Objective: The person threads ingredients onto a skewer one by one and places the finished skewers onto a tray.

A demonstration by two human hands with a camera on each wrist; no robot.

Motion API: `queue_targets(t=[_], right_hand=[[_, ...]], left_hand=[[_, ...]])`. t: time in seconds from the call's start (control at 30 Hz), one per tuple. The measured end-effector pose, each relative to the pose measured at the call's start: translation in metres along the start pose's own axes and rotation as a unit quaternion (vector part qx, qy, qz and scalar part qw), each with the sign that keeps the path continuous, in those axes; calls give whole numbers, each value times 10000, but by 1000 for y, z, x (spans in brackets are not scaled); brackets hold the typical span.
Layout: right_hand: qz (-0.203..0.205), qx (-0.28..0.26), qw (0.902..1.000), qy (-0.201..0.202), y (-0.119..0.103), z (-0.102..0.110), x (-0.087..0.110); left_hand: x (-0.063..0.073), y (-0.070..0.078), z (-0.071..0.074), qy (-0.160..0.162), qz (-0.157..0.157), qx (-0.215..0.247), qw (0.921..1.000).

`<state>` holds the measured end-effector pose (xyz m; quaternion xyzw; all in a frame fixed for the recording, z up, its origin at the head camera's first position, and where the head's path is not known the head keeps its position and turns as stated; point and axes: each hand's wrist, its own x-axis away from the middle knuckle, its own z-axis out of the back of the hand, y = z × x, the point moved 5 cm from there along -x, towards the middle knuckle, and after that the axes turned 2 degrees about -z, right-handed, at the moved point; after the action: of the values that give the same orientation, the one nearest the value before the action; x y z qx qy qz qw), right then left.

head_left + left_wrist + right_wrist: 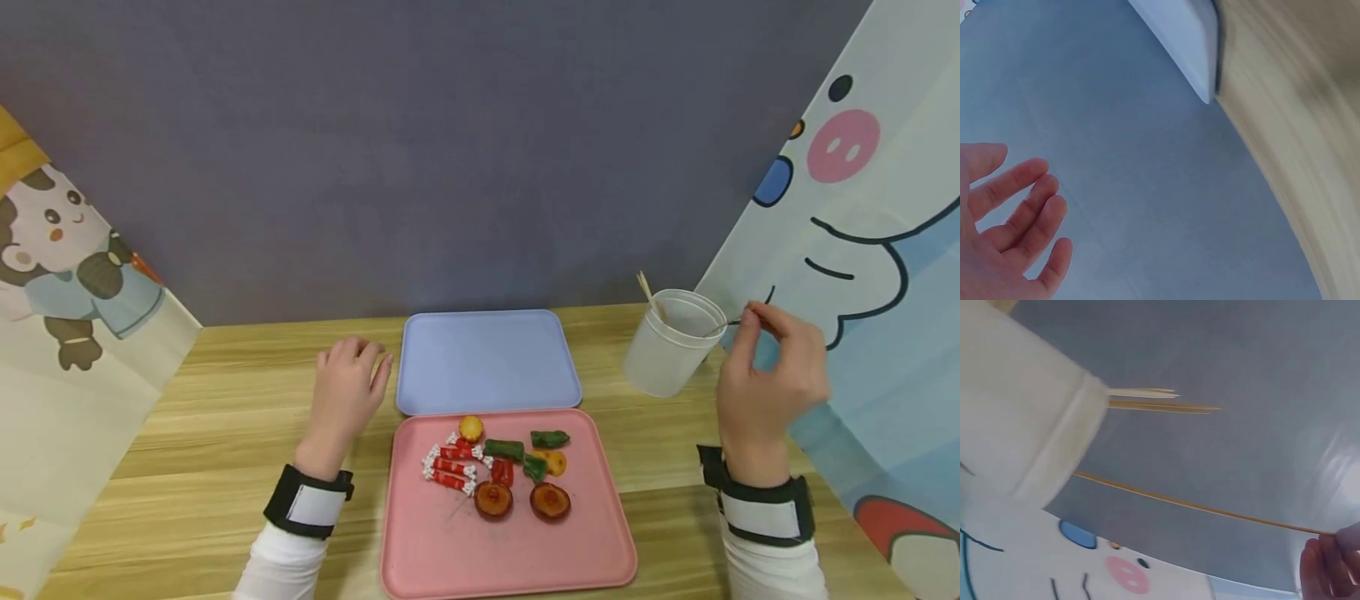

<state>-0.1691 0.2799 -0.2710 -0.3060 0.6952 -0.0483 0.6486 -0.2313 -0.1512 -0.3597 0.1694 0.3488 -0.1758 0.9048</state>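
Off to the right, my right hand (772, 379) pinches one end of a thin wooden skewer (1204, 507) between thumb and fingers. The skewer's other end reaches into a white plastic cup (663, 354). More skewers (1160, 406) stick out of the cup's mouth, seen in the right wrist view. My left hand (348, 400) hovers left of the two trays with loosely bent fingers and nothing in them; the blue tray (487, 362) is nearest to it. In the left wrist view its fingers (1032, 212) are spread a little.
The pink tray (510, 567) in front holds several red pieces with white ends (450, 482), two brown round pieces (550, 502), green pieces (504, 450), a red piece (502, 472), a yellow ball (471, 428) and a yellow piece (553, 462). A grey wall (450, 167) stands behind the wooden table (247, 400).
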Motion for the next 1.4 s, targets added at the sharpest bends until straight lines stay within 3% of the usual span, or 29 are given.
queue_targets(t=[0.2,0.53,1.0,1.13,1.23,1.4], right_hand=[[-156,-124,9997,103,-14,10,1],[-531,-688,9931,-781,-32,0,16],[-827,-1857,9610,-1875,-38,-22,39],[-1049,-2118,9447,-2275,-38,-29,47],[-1312,-2441,9242,-2628,-38,-34,54],[-2313,-3314,8560,-3224,-39,-44,70]], left_hand=[[-7,6,1,229,-23,122,9997],[-27,32,-3,566,-261,284,9977],[-47,79,-8,518,-528,685,9949],[-47,93,-10,531,-846,878,9911],[-46,105,-14,416,-1111,984,9881],[-43,123,-23,101,-1410,1360,9806]])
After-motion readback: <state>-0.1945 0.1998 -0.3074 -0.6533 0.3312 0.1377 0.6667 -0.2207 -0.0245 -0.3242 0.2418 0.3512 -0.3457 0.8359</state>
